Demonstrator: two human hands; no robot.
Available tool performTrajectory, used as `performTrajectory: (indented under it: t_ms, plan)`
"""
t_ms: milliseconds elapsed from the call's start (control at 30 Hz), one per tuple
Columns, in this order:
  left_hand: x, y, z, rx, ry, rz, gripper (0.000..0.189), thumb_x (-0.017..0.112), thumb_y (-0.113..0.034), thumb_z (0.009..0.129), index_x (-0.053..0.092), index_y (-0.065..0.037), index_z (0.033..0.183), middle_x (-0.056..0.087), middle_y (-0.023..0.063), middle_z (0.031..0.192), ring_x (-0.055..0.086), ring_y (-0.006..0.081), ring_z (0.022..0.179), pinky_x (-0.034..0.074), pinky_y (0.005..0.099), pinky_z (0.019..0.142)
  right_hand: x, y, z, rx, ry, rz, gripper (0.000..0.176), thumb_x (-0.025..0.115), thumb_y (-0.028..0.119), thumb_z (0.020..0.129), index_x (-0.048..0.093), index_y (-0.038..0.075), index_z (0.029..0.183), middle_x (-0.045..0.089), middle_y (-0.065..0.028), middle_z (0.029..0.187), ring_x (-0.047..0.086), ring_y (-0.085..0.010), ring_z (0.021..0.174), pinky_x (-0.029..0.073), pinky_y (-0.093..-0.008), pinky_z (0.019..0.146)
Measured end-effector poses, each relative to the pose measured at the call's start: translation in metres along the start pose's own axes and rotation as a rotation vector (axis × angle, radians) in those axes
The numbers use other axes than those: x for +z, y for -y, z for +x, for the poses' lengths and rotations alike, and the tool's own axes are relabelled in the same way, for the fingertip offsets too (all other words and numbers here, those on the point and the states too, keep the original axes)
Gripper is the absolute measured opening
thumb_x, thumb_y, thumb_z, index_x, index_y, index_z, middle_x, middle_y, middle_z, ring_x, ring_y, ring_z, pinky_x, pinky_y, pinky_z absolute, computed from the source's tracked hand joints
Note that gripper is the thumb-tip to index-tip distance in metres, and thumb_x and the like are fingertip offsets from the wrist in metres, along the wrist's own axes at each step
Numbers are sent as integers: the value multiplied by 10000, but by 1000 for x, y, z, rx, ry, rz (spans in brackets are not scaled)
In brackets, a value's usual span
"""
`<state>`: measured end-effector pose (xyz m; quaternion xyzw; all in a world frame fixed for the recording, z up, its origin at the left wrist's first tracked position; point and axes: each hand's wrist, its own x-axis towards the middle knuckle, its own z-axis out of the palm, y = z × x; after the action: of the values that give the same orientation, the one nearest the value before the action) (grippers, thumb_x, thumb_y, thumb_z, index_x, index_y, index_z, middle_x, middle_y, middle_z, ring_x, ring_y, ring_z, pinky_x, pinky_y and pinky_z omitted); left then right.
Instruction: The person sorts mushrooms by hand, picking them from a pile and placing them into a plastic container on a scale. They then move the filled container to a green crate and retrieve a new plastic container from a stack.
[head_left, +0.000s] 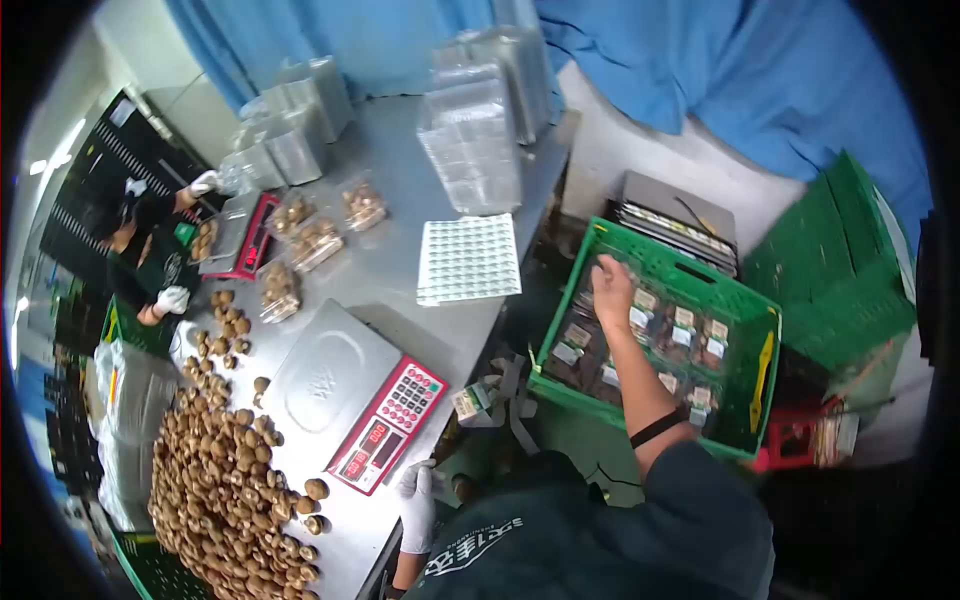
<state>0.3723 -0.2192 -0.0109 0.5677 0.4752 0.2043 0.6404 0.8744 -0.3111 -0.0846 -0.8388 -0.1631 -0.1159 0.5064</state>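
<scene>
My bare right hand (612, 288) reaches into a green crate (640, 405) over labelled packs of mushrooms (683, 333); its fingers point down and are partly merged with the packs, so a grip cannot be made out. My left hand (418, 488), in a white glove, rests by the table's front edge, below the red and silver scale (385, 425), with its fingers bent together. Near that edge sits a small labelled item (470, 402) with clear film. Loose mushrooms (225, 480) are heaped left of the scale, whose pan (328, 370) holds nothing.
A sheet of labels (468, 260) lies on the metal table (385, 262), before stacked clear trays (470, 150). Filled packs (315, 243) stand farther left. A co-worker in white gloves (172, 300) is beside a second scale (255, 235). Another green crate (835, 280) stands right.
</scene>
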Motion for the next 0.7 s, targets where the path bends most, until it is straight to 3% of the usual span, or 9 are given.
performTrajectory:
  t_ms: [100, 167, 300, 367, 433, 567, 700]
  plan:
    - [-14, 7, -7, 3, -74, -33, 239, 543, -171, 1110, 703, -7, 1176, 723, 40, 857, 649, 99, 740, 525, 262, 708, 16, 131, 44, -359, 152, 271, 155, 658, 97, 975, 732, 12, 1081, 734, -187, 1076, 692, -388, 1052, 537, -442, 930]
    - [-22, 14, -10, 22, -116, -99, 234, 547, -174, 1110, 700, -7, 1170, 722, 43, 856, 650, 103, 737, 526, 264, 705, 49, 175, 92, -634, 99, 255, 144, 652, 81, 970, 734, 4, 1060, 734, -194, 1076, 700, -384, 1023, 545, -442, 906]
    - [-36, 14, -22, 37, -214, -121, 233, 555, -190, 1111, 694, -14, 1172, 715, 45, 845, 649, 109, 723, 533, 269, 697, 98, 255, 175, -912, 24, 176, 140, 668, 118, 953, 756, 30, 1019, 738, -196, 1064, 690, -403, 1009, 543, -476, 902]
    - [-44, 19, -30, 27, -268, -166, 234, 552, -195, 1113, 695, -19, 1169, 715, 46, 845, 645, 103, 709, 531, 261, 686, 123, 256, 209, -870, 278, -153, 160, 676, 189, 950, 774, 72, 997, 741, -200, 1032, 693, -406, 999, 541, -496, 905]
    - [-51, 22, -40, 26, -332, -224, 242, 549, -202, 1114, 695, -17, 1169, 718, 47, 846, 644, 98, 699, 525, 250, 674, 142, 254, 234, -781, 467, -293, 182, 663, 234, 948, 770, 87, 963, 737, -208, 993, 692, -416, 992, 537, -513, 877]
    - [-64, 35, -63, 12, -457, -259, 244, 542, -179, 1112, 705, -5, 1163, 719, 47, 829, 648, 93, 703, 518, 241, 667, 145, 261, 251, -863, 566, -239, 216, 623, 217, 961, 726, 32, 920, 717, -238, 951, 672, -458, 973, 517, -541, 842]
    - [-71, 48, -81, -3, -550, -296, 246, 537, -166, 1110, 707, 6, 1155, 718, 49, 820, 646, 91, 692, 521, 241, 651, 164, 243, 279, -916, 541, -307, 207, 592, 198, 987, 663, 7, 1019, 684, -239, 1107, 623, -457, 1075, 493, -515, 898]
